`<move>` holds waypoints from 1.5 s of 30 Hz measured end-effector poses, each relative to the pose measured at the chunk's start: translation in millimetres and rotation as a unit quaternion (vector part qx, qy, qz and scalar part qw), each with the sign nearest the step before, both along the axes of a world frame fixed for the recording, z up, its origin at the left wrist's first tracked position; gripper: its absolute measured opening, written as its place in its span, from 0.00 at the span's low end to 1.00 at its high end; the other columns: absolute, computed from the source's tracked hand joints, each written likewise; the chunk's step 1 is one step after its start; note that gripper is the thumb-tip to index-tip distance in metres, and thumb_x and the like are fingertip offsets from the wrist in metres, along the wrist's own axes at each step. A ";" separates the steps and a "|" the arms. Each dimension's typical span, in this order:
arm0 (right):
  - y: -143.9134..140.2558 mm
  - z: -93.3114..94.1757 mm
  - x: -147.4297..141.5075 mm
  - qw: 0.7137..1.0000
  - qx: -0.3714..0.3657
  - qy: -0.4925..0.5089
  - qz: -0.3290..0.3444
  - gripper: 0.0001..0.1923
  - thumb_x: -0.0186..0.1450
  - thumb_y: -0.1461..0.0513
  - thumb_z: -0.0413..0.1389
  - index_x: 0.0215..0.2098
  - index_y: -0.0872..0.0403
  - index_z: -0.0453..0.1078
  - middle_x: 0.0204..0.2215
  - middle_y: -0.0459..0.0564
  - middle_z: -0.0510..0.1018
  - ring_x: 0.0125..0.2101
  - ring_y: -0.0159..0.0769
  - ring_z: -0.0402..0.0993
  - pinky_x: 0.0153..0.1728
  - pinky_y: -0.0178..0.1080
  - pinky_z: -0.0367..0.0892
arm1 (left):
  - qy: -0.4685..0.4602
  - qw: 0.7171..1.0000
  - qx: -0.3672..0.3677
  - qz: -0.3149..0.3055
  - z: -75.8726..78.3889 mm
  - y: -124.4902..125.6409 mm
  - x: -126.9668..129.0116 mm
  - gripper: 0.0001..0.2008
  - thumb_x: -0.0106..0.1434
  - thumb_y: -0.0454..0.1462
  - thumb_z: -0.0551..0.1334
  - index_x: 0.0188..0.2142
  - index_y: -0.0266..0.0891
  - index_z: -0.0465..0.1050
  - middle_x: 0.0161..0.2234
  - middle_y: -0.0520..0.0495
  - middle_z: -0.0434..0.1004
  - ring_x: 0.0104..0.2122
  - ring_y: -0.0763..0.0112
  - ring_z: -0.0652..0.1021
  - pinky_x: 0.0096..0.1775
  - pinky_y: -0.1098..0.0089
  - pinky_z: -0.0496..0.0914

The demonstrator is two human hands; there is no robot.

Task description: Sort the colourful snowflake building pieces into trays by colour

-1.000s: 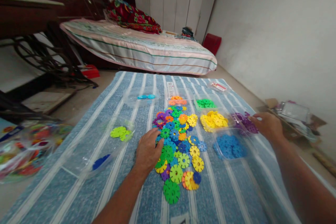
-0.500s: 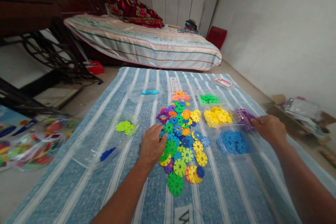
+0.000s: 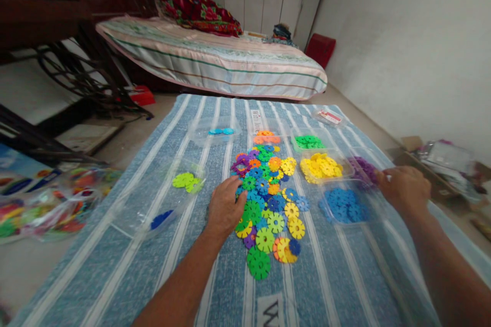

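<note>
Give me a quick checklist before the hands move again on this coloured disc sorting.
1. Left hand rests on the near left edge of the mixed disc pile: ok.
2. Right hand is at the purple discs: ok; whether it holds one, cannot tell.
3. Blue disc tray lies beside the pile, uncovered: ok.
4. Yellow discs and green discs sit in separate heaps: ok.
5. Mixed pile sorted out: not ok, many colours remain.
6. Striped cloth lies flat: ok.
</note>
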State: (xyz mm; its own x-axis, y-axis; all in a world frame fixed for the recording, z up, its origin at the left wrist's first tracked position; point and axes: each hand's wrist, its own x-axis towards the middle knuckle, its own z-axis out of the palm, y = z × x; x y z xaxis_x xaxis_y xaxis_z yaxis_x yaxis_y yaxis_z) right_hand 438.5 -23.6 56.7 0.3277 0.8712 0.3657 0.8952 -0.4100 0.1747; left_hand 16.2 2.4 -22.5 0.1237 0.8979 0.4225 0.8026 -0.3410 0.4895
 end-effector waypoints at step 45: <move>-20.2 26.4 -154.4 0.947 0.192 0.104 0.236 0.12 0.64 0.58 0.50 0.38 0.56 0.71 0.32 0.53 0.76 0.35 0.39 0.70 0.37 0.38 0.61 | 0.022 1.000 -0.001 0.003 0.7 -0.8 -0.5 0.14 0.60 0.40 0.54 0.43 0.35 0.71 0.48 0.38 0.74 0.49 0.58 0.73 0.52 0.56 0.66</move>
State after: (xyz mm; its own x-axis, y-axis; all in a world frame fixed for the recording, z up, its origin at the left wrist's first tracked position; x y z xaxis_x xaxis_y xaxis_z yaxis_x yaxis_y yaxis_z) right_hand 284.0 -43.8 83.1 0.0337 0.7537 0.6564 0.9933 0.0476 -0.1056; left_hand 15.7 1.6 -21.8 0.1372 0.8992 0.4155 0.8257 -0.3355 0.4534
